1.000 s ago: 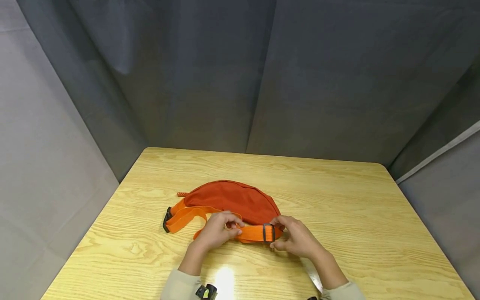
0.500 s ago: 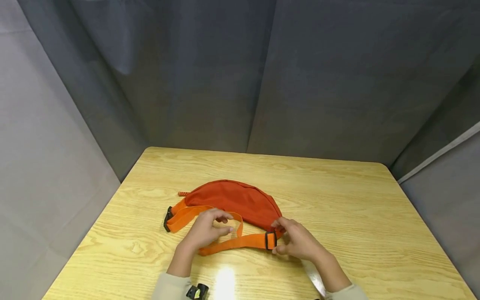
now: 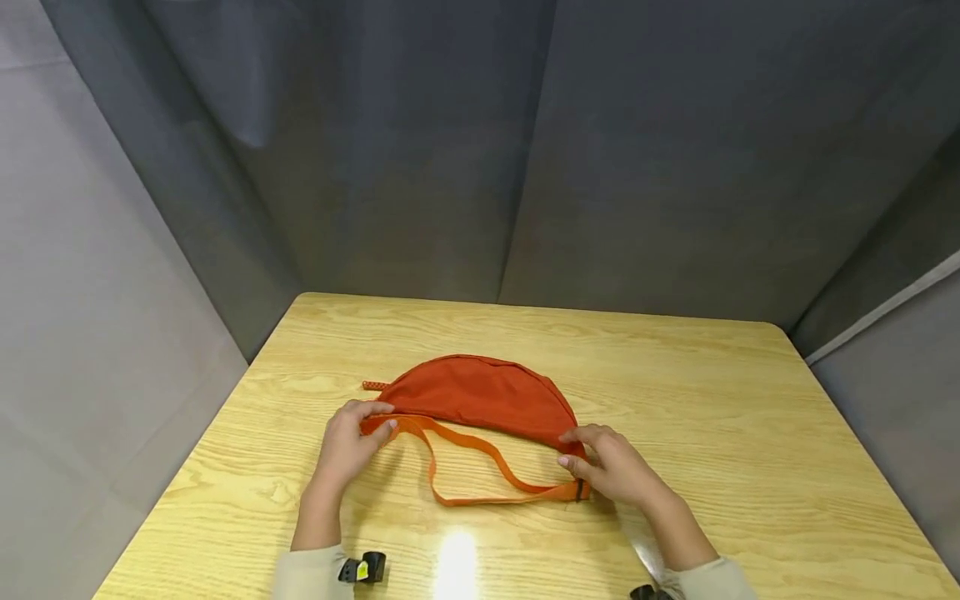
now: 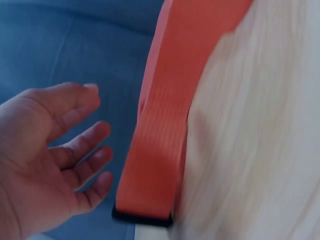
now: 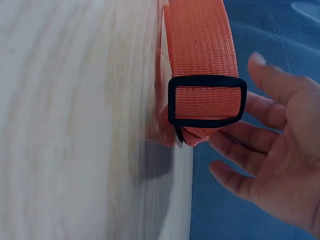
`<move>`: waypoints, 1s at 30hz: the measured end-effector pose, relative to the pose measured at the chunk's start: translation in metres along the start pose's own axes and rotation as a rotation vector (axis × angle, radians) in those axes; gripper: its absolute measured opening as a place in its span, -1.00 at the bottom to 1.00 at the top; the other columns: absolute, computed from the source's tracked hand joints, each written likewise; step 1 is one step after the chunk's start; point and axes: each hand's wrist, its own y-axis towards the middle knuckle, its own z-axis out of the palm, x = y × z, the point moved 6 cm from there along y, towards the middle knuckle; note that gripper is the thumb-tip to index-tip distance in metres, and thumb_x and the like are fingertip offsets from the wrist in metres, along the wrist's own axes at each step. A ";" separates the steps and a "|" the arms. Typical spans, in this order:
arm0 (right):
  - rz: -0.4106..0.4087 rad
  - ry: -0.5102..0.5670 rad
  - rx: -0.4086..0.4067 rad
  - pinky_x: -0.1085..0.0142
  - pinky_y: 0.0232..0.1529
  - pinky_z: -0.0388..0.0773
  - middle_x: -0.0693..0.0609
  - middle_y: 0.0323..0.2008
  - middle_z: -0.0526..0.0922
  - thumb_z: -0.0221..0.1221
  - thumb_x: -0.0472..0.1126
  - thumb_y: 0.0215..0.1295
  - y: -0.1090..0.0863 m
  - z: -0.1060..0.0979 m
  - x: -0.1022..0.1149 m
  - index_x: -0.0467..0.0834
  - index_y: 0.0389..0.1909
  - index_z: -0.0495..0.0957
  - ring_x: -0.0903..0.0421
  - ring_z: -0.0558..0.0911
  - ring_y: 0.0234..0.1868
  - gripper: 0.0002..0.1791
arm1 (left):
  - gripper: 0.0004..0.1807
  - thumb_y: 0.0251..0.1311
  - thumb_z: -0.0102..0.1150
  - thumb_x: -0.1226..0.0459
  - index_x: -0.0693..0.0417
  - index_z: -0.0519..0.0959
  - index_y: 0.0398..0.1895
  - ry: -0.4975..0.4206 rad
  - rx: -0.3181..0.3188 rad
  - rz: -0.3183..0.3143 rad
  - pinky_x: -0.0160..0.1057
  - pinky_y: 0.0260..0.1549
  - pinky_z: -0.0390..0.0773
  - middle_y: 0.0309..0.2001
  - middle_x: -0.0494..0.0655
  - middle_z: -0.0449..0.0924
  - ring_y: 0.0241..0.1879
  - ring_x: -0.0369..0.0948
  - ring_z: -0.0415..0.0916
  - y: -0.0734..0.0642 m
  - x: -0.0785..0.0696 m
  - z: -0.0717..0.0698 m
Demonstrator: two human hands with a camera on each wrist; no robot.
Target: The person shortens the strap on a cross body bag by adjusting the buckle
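Note:
A red waist bag (image 3: 480,389) lies on the wooden table, its curved edge facing away. Its orange strap (image 3: 480,502) runs in a loose loop along the near side. At the bag's left end is my left hand (image 3: 347,437), fingers relaxed and bent. The left wrist view has those fingers beside the strap's end, which carries a black buckle (image 4: 142,218). My right hand (image 3: 618,467) is at the bag's right corner, thumb spread from the fingers. In the right wrist view its fingertips reach behind the strap, close to a black slide adjuster (image 5: 207,101).
A patterned zip pull (image 3: 374,386) sticks out at the bag's left. A shiny pale strip (image 3: 647,554) shows by the right forearm. Grey curtains (image 3: 420,150) stand behind the wooden table (image 3: 720,400) and at both sides.
My left hand has let go of the strap's middle and moved left to the bag's end. The right hand has shifted slightly right. The strap now hangs in a wider loop toward me.

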 end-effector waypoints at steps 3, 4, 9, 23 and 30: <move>0.024 -0.050 -0.057 -0.04 -0.07 0.41 0.00 -0.12 0.56 0.26 -0.14 0.19 -0.003 -0.005 -0.001 -0.15 -0.16 0.59 -0.10 0.48 -0.03 -0.76 | -0.75 0.12 0.27 0.31 0.17 0.63 -0.12 0.017 -0.037 -0.064 -0.06 -0.26 0.42 -0.20 0.08 0.51 -0.21 -0.01 0.44 -0.002 0.014 -0.012; 0.040 -0.066 -0.075 -0.03 -0.09 0.41 -0.01 -0.14 0.56 0.28 -0.16 0.16 -0.004 -0.006 -0.001 -0.14 -0.18 0.59 -0.10 0.49 -0.05 -0.77 | -0.74 0.13 0.26 0.30 0.18 0.63 -0.11 0.024 -0.045 -0.088 -0.07 -0.28 0.41 -0.20 0.10 0.50 -0.22 -0.01 0.43 -0.002 0.019 -0.015; 0.179 -0.069 -0.082 0.08 -0.26 0.46 -0.04 -0.27 0.55 0.33 -0.16 0.09 -0.006 -0.007 -0.004 -0.18 -0.17 0.56 -0.02 0.52 -0.24 -0.70 | -0.71 0.16 0.23 0.28 0.22 0.60 -0.06 0.055 -0.059 -0.175 -0.01 -0.19 0.41 -0.12 0.16 0.49 -0.15 0.07 0.42 -0.003 0.036 -0.028; 0.411 0.106 -0.058 0.27 -0.52 0.43 0.06 -0.62 0.49 0.38 -0.39 -0.09 -0.007 0.002 -0.013 -0.34 -0.08 0.42 0.16 0.46 -0.60 -0.49 | -0.72 0.13 0.23 0.33 0.22 0.57 -0.09 -0.026 -0.031 -0.326 -0.27 -0.55 0.47 -0.37 0.01 0.57 -0.44 -0.15 0.55 0.002 0.068 -0.029; 0.474 -0.053 -0.007 0.21 -0.52 0.40 0.08 -0.62 0.50 0.43 -0.03 -0.09 -0.015 -0.003 -0.016 -0.29 -0.32 0.50 0.12 0.46 -0.58 -0.53 | -0.63 0.05 0.31 0.24 0.25 0.56 -0.09 0.005 -0.023 -0.347 -0.25 -0.58 0.48 -0.47 -0.05 0.60 -0.53 -0.18 0.51 0.000 0.072 -0.027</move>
